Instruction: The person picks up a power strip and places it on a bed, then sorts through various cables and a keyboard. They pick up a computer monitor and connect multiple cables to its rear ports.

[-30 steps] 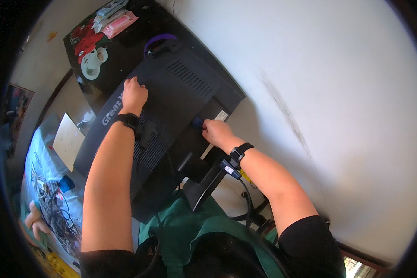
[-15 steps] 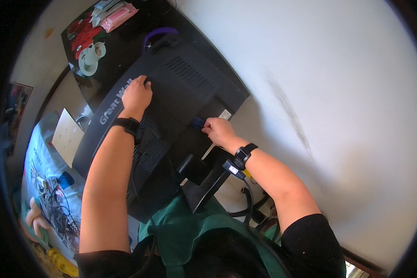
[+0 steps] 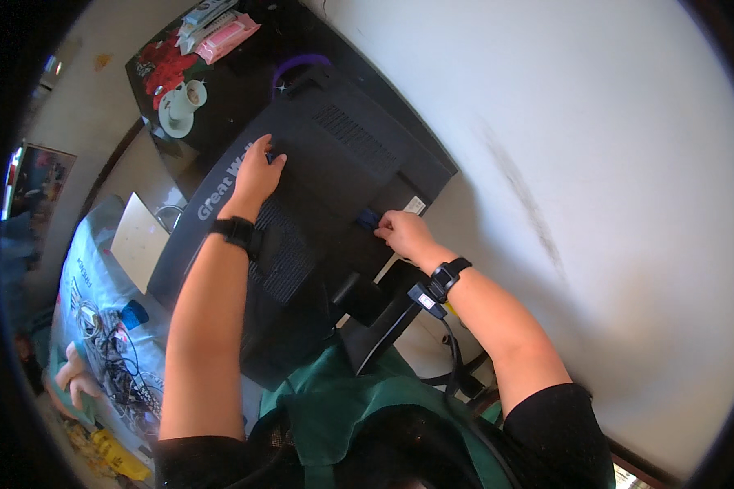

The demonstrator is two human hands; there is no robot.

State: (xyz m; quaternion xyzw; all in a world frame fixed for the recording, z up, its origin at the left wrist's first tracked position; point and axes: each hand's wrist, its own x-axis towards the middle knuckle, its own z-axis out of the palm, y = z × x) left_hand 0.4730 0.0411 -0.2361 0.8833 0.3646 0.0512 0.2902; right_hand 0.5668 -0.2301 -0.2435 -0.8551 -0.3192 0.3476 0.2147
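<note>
A black monitor (image 3: 318, 171) lies tilted in front of me with its back showing, pale lettering along its left edge. My left hand (image 3: 257, 173) rests on that back near the lettering, thumb and fingers apart. A small bluish spot shows between them, too small to make out. My right hand (image 3: 406, 234) is closed, thumb and finger pinched at a blue plug (image 3: 369, 218) in the recess of the monitor's back, beside a white label (image 3: 414, 204). Part of the pinch is hidden. Below it, the monitor's black stand (image 3: 357, 297) points toward me.
A dark glossy table (image 3: 245, 73) bears a pink wipes pack (image 3: 227, 38), a red cloth (image 3: 165, 67) and a white spool-like holder (image 3: 183, 108). At left are a wooden board (image 3: 139, 243) and tangled cables (image 3: 110, 350) on pale blue cloth. A white wall (image 3: 563, 122) stands at right.
The whole view has shifted, so everything sits further right. My left fingers have spread apart a little on the monitor's back. My right hand stays at the blue plug.
</note>
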